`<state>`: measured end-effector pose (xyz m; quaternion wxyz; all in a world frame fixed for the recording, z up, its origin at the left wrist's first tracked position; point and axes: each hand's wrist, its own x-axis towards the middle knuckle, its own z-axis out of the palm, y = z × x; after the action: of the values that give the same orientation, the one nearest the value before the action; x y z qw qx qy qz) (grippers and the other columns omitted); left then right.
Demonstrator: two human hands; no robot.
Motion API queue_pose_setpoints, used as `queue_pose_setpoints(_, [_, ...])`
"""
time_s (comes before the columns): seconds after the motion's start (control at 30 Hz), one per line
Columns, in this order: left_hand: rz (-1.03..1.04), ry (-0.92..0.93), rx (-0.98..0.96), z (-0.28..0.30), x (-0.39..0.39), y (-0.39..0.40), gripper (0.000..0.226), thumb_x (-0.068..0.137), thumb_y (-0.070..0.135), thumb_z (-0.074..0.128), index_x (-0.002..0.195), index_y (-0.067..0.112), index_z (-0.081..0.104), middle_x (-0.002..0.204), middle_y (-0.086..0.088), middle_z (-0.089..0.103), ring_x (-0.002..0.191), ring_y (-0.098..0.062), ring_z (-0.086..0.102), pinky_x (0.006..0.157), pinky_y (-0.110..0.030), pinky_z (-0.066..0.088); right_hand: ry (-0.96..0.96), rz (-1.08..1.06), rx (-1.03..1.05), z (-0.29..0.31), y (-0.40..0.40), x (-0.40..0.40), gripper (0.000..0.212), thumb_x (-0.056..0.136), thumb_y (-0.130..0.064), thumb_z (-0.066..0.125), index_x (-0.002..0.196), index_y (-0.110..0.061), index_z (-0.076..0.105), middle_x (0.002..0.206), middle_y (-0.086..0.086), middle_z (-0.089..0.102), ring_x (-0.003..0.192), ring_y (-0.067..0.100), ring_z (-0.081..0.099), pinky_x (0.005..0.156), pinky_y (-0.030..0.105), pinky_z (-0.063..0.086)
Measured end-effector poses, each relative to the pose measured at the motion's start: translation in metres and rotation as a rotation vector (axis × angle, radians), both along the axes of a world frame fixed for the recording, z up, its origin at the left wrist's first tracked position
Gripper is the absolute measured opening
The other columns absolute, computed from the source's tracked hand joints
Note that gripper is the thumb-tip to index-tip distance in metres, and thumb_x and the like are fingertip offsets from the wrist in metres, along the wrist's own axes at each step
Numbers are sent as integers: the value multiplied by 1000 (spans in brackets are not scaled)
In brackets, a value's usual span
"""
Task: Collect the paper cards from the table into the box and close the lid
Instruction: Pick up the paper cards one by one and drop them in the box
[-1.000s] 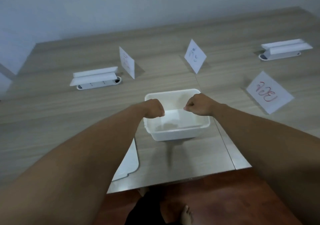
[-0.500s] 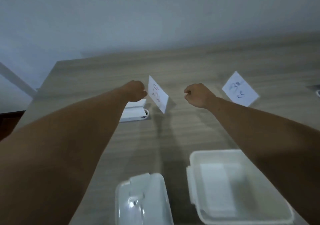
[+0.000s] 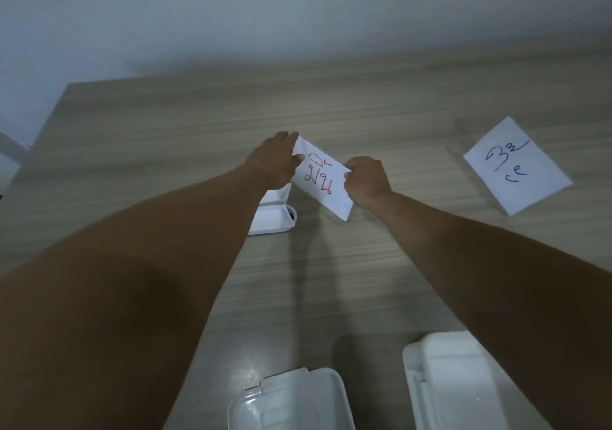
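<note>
Hands are both on the same paper card: the left hand (image 3: 276, 161) pinches the upper left corner of the card with red writing (image 3: 322, 178), and the right hand (image 3: 364, 181) is closed on its right edge. I think two hands are used because the sheet is thin and bends easily, so a grip at two opposite sides keeps it flat while it is lifted. If the card touches the desk (image 3: 381, 98) at its lower corner or is already free, I cannot tell.

A second card, with blue writing (image 3: 516, 165), stands tilted near the right edge of the desk, well apart from the hands. It is not yet collected.

The box (image 3: 457, 383) is at the near edge of the desk, right of the middle, partly hidden under the right forearm. The lid (image 3: 291, 400) lies beside it on the left, also at the near edge, so the box is open and ready.

A white plastic object (image 3: 273, 219), perhaps a card stand, lies just beside the red card, under the left wrist. In my judgement it is the only thing that could be knocked when the card is pulled back to the box; the way between is otherwise free.
</note>
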<state>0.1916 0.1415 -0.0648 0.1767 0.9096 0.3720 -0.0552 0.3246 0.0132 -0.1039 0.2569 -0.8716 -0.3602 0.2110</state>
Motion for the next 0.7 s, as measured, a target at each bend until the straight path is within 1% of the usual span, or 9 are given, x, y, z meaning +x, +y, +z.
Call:
queue_pose_setpoints(0.07, [-18,-49,52,10,-3,-12,61,100,37,41,154,16,20,163,-8,21,149,-29,22,119,-45,23,-6,41,46,15,-20,9,16,82,-2,52,77,-2,67,92,12,68,88,29,61,70,27,45])
queue_pose_setpoints(0.17, [-47,-90,82,35,-7,-41,62,98,38,45,154,20,24,162,-7,22,149,-28,22,119,-45,22,8,111,96,52,-62,21,26,87,-3,53,105,-1,72,111,13,70,100,27,63,73,21,39])
queue_pose_setpoints(0.3, [-37,-189,34,80,-7,-106,48,94,31,55,140,19,48,144,-11,50,131,-30,47,104,-41,39,-33,181,123,109,-136,36,25,89,-5,54,106,-1,72,99,9,67,86,17,56,72,22,37])
queue_pose_setpoints(0.37, [-28,-281,36,106,-2,-145,32,91,27,61,118,11,66,122,-15,64,113,-31,58,89,-33,42,-22,178,155,134,-182,41,24,90,-5,56,108,-2,72,98,5,65,87,16,57,72,24,40])
queue_pose_setpoints(0.43, [-13,-327,22,129,2,-193,24,88,25,65,100,6,72,108,-15,70,101,-30,63,80,-30,41,1,172,196,155,-236,43,24,89,-4,60,110,-2,71,101,5,66,91,14,58,75,24,43])
queue_pose_setpoints(0.5, [-14,-372,-26,141,4,-235,21,86,21,67,93,3,75,100,-17,73,89,-26,64,79,-30,45,42,149,240,166,-279,45,24,87,-3,62,109,-2,71,101,6,66,92,14,58,76,25,46])
queue_pose_setpoints(0.57, [-42,-407,-62,144,2,-282,19,84,17,69,92,2,77,96,-19,75,79,-19,61,76,-28,46,60,144,245,169,-325,44,24,86,-2,63,108,-2,72,97,4,65,90,15,58,68,20,47])
queue_pose_setpoints(0.63, [-67,-403,-68,140,-3,-323,19,83,16,71,93,2,78,95,-17,76,79,-18,62,77,-25,46,89,132,232,167,-363,42,25,85,-3,65,109,-3,72,97,3,65,88,15,59,65,18,47])
queue_pose_setpoints(0.7, [-93,-342,-57,130,-10,-355,20,82,17,72,94,4,79,97,-14,77,89,-23,68,81,-26,47,147,118,217,156,-394,38,25,84,-2,67,109,-3,72,98,5,67,90,16,61,72,26,51])
